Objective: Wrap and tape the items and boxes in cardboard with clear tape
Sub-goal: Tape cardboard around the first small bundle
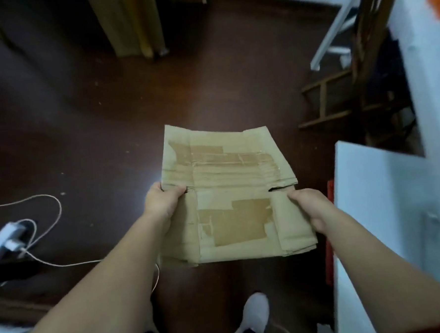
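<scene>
A flattened cardboard box [227,176] sits in the middle of the view, held in the air above a dark brown floor [108,121] and lying nearly flat, with its far edge toward 12 o'clock. Its top face shows darker torn patches where the outer paper has peeled away, and glossy strips of old tape cross the middle. The left hand [162,203] grips the sheet's 9 o'clock edge beside a slit between two flaps, thumb pressed on top and the fingers curled under, out of sight. The right hand [310,208] grasps the 3 o'clock edge just below the matching slit, fingers curled round the flap. At 6 o'clock a pale shoe [256,316] stands on the floor. Toward 9 o'clock a thin white cable [53,202] loops across the floor and runs to a white power strip [2,239] at 8 o'clock. A wooden chair [351,94] stands at 2 o'clock, and a white cabinet [386,207] fills the 4 o'clock side, near the right forearm. Tan boards [128,25] lean upright at 12 o'clock.
</scene>
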